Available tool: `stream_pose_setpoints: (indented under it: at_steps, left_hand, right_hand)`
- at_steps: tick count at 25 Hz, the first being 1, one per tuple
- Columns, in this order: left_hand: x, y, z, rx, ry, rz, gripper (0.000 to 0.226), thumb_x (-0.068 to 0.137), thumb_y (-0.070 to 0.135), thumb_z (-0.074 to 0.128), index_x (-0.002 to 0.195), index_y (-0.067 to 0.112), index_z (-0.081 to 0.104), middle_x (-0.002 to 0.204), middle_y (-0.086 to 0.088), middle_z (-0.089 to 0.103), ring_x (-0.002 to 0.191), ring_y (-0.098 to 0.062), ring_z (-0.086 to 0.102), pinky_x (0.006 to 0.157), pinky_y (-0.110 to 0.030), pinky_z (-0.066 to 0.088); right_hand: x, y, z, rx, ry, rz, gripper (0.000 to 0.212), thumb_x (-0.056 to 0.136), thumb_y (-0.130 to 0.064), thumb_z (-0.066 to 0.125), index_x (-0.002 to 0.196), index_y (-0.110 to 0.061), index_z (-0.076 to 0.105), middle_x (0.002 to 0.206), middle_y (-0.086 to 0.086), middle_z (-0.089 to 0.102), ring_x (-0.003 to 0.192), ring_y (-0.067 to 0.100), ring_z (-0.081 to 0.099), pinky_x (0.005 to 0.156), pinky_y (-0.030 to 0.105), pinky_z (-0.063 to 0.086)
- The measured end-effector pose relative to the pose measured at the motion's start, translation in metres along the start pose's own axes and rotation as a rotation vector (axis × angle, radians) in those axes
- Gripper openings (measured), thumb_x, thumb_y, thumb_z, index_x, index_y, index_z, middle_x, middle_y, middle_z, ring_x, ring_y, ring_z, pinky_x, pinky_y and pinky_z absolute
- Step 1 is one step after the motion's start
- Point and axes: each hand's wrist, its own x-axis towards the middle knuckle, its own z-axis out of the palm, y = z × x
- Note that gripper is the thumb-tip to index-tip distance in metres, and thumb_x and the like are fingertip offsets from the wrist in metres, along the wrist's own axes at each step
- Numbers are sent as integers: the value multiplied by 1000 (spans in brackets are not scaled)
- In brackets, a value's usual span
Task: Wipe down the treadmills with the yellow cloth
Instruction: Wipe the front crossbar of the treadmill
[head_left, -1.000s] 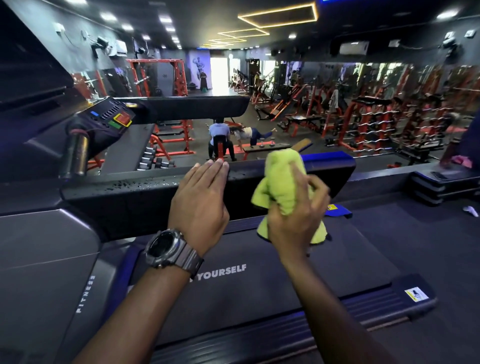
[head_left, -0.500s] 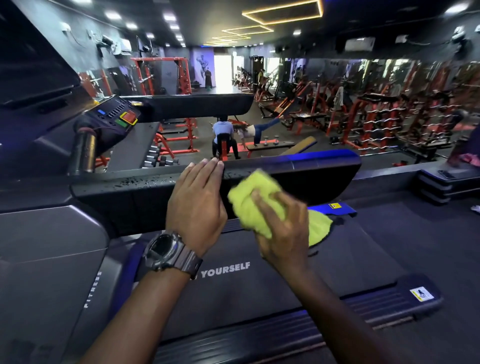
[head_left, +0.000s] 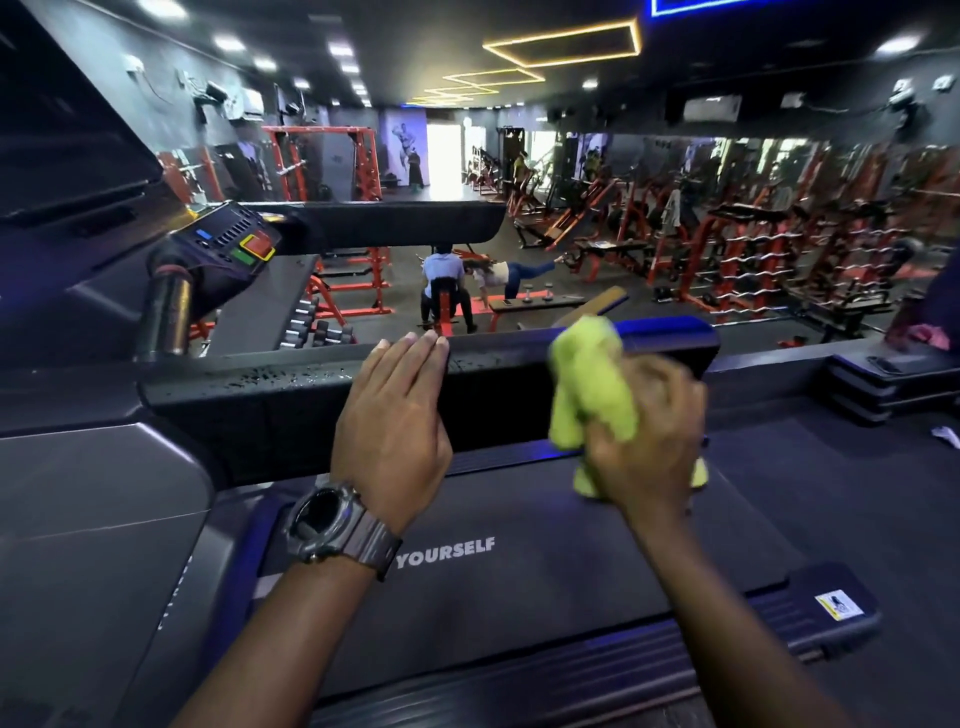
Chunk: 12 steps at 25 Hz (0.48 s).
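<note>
A black treadmill handrail (head_left: 270, 395), speckled with droplets, runs across the middle of the view. My left hand (head_left: 395, 421), with a grey watch on the wrist, lies flat against the rail, fingers together over its top edge. My right hand (head_left: 649, 441) grips the bunched yellow cloth (head_left: 587, 384) and holds it against the rail's right part, near its blue-lit end. This hand is blurred by motion. Below both hands lies the dark treadmill belt (head_left: 519, 597) printed with "YOURSELF".
The treadmill console (head_left: 228, 244) with coloured buttons and a chrome grip (head_left: 166, 317) stands at the upper left. A second black handrail (head_left: 389, 226) runs behind. Beyond lie dumbbells, orange racks and two people at a bench (head_left: 452, 291). Dark floor is at right.
My right hand has swung the yellow cloth back to the right and upward along the rail, after a move to the left half a second ago. My left hand stayed on the rail.
</note>
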Motion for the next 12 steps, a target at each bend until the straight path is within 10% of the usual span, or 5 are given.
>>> stream_pose_setpoints:
  at_steps: [3, 8, 12]
  left_hand:
    - [0, 4, 3, -17, 17, -22, 57, 82, 14, 37, 135, 4, 53, 138, -11, 56, 131, -27, 48, 116, -43, 29]
    - [-1, -1, 1, -44, -8, -15, 56, 85, 18, 33, 136, 1, 51, 140, -15, 53, 133, -30, 46, 116, -46, 30]
    - [-10, -12, -6, 10, 4, -43, 50, 89, 16, 40, 136, 1, 51, 141, -14, 52, 134, -30, 45, 116, -47, 29]
  right_hand:
    - [77, -19, -8, -89, -45, 360, 68, 72, -39, 62, 137, -23, 53, 123, 8, 60, 108, 36, 55, 90, 35, 40]
    - [67, -79, 9, -107, -382, -58, 50, 80, -56, 64, 121, -33, 47, 122, 0, 57, 105, 31, 58, 82, 41, 50]
    - [108, -19, -21, -249, -270, 319, 50, 78, -58, 69, 118, -28, 64, 115, 11, 56, 105, 37, 60, 79, 38, 48]
